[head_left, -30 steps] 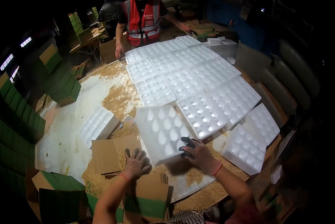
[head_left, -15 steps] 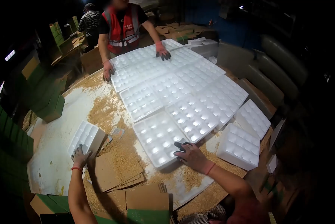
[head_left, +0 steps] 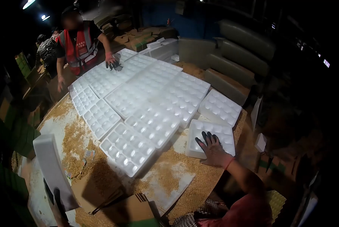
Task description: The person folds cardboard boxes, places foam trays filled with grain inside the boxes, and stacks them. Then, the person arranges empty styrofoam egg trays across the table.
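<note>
White foam trays with rows of round hollows [head_left: 139, 90] lie side by side across the table. On the left, my left hand [head_left: 57, 204] grips a separate foam tray [head_left: 50, 159], which is tipped up so its smooth side shows; this hand is dark and partly in shadow. My right hand [head_left: 216, 150] rests with spread, dark-tipped fingers on top of a loose foam tray [head_left: 194, 138] at the right. Behind that tray lies another loose foam tray [head_left: 220, 108].
Grain-like crumbs [head_left: 165, 185] cover parts of the tabletop [head_left: 177, 198]. Flattened cardboard [head_left: 133, 210] lies near me. Across the table, a person in a red vest [head_left: 78, 49] has one hand on the trays. Stacked green boxes [head_left: 10, 185] stand left; grey padded shapes [head_left: 233, 56] are behind.
My left hand has tipped up the left tray. My right hand has moved from the front corner of the joined trays to the loose tray at right. The view has turned right.
</note>
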